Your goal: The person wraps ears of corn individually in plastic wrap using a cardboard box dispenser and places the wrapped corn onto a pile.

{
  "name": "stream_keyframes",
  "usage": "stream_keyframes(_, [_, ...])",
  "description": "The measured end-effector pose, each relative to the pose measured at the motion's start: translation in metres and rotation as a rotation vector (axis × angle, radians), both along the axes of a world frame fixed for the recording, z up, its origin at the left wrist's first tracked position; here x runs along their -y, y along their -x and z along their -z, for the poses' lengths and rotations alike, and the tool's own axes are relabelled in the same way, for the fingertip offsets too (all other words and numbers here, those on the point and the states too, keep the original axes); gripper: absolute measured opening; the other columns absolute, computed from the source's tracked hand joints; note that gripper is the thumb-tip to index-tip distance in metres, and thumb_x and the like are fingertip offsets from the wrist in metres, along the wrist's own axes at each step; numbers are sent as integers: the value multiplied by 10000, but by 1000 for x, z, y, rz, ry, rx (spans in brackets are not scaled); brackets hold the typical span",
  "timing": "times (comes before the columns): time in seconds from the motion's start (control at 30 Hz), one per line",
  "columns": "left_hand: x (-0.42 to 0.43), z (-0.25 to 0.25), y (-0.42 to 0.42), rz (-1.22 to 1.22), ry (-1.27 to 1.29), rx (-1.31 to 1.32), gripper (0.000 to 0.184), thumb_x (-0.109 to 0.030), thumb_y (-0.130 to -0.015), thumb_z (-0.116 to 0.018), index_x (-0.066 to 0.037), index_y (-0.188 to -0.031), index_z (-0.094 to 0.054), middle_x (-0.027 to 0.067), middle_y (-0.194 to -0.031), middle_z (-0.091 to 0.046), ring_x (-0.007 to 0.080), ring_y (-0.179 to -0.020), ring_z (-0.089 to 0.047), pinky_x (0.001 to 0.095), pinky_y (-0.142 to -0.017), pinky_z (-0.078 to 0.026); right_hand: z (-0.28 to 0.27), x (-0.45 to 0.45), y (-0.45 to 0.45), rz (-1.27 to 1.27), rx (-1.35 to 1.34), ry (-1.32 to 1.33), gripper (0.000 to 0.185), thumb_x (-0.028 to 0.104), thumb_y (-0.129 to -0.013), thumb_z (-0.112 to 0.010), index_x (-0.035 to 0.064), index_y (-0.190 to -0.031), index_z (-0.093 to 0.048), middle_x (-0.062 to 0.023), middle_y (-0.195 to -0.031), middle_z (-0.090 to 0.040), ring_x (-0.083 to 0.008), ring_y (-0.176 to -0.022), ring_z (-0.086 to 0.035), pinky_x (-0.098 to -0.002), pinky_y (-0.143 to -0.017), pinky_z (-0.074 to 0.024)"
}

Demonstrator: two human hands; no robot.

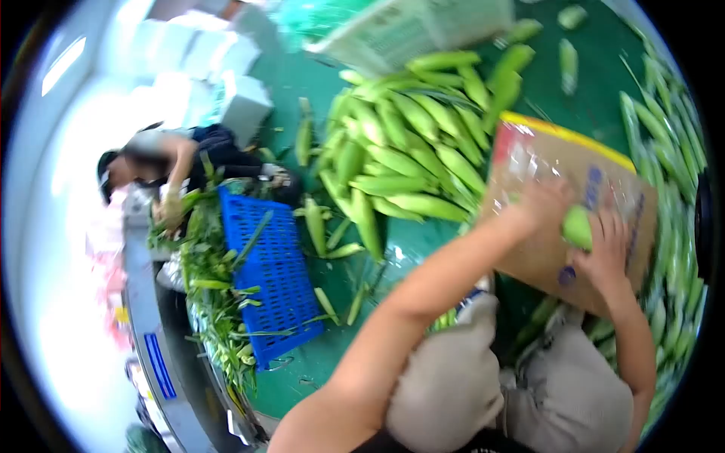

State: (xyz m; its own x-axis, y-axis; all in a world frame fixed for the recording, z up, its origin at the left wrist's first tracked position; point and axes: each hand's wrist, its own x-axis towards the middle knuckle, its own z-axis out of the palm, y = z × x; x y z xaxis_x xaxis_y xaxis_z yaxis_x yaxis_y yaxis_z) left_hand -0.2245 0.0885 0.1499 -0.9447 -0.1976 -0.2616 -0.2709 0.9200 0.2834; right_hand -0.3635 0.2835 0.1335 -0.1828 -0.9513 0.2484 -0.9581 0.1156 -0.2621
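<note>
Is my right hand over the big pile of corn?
No, the right hand is at a single green ear of corn over the cardboard, apart from the pile.

Over on the cardboard (529, 253), the left grip (545, 202) is a smear, fingertips lost in blur! The right grip (606, 245) covers part of the green cob (577, 228), and whether those fingers close around it, no telling. Purple print (594, 181) alongside: unreadable! Up top, the white box (423, 34) is sliced off by the edge; far right, the bagged cobs (672, 143) run out into the black rim. Across the way, a co-worker's hand (171, 215) blurs into the leaves (200, 272), and the corn heap (408, 143) hides its own bottom layer!
</note>
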Motion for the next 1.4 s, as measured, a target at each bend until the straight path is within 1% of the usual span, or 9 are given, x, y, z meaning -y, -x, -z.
stream_keyframes(0.17, [-5, -8, -2, 16, 130, -22, 884, -412, -633, -886, -82, -1386, -559, 116, -1376, -564, 299, -1320, -527, 491, -1099, -397, -1, 5, 12, -105, -36, -88, 852, 262, -565, -946, 83, -1312, -579, -163, -1266, -509, -400, -1238, -465, -536, -1066, -385])
stream_keyframes(0.33, [-34, 19, -96, -322, 138, -676, 952, -551, -679, -822, -115, -1471, -523, 127, -1391, -548, 324, -1291, -511, 487, -1081, -405, -7, 18, 26, -27, 127, -154, 891, 216, -561, -955, 71, -1354, -575, -172, -1287, -518, -408, -1257, -470, -502, -1075, -398])
stream_keyframes(0.43, [-32, 14, -118, -324, 47, -430, 934, -548, -710, -813, -116, -1482, -513, 125, -1411, -533, 357, -1304, -498, 497, -1091, -400, 0, 23, 47, -17, 293, -211, 931, 208, -567, -955, 47, -1394, -559, -199, -1342, -532, -428, -1282, -484, -488, -1093, -408])
stream_keyframes(0.53, [-19, 38, -118, -363, -53, -529, 833, -374, -723, -864, -105, -1443, -544, 166, -1362, -574, 403, -1249, -532, 501, -1044, -445, 3, 35, 66, -27, 569, -191, 958, 254, -645, -932, 56, -1470, -487, -232, -1398, -550, -429, -1324, -505, -480, -1145, -400])
stream_keyframes(0.67, [-10, 20, -102, -452, -66, -485, 524, -169, -791, -816, -92, -1291, -678, 201, -1241, -646, 411, -1141, -589, 483, -1008, -485, 5, 28, 69, -131, 282, -264, 899, 480, -773, -857, 44, -1455, -465, -255, -1432, -482, -481, -1348, -449, -539, -1147, -381])
stream_keyframes(0.87, [-4, 10, -92, -734, -10, -434, 286, -75, -870, -740, -88, -1156, -744, 136, -922, -654, 289, -850, -646, 358, -771, -530, -14, 23, 48, -173, 143, 2, 791, 248, -661, -929, 47, -1322, -544, -183, -1166, -533, -399, -1158, -528, -495, -1023, -470])
stream_keyframes(0.97, [-16, 29, -107, -1038, -329, -663, 208, -44, -940, -694, -48, -1145, -724, 124, -912, -667, 205, -825, -643, 311, -771, -520, -27, 12, 36, -67, 189, -199, 702, 212, -676, -910, 54, -1263, -558, -164, -1127, -517, -373, -1080, -532, -475, -947, -488])
stream_keyframes(1.13, [-37, 23, -114, -1235, -1080, -1018, 127, 2, -1035, -589, -70, -1051, -485, 108, -1101, -686, 172, -1016, -665, 306, -901, -533, -31, -5, 18, -152, 188, -188, 614, 160, -679, -893, 47, -1182, -560, -164, -1102, -524, -354, -1075, -540, -446, -920, -501])
stream_keyframes(1.4, [-65, 25, -92, -638, -442, -767, 395, 82, -960, -591, 1, -1330, -480, 219, -1376, -618, 309, -1312, -593, 425, -1119, -448, -34, 0, 26, -310, 340, -330, 613, 174, -714, -880, 23, -1200, -540, -170, -1152, -529, -375, -1143, -533, -465, -979, -487])
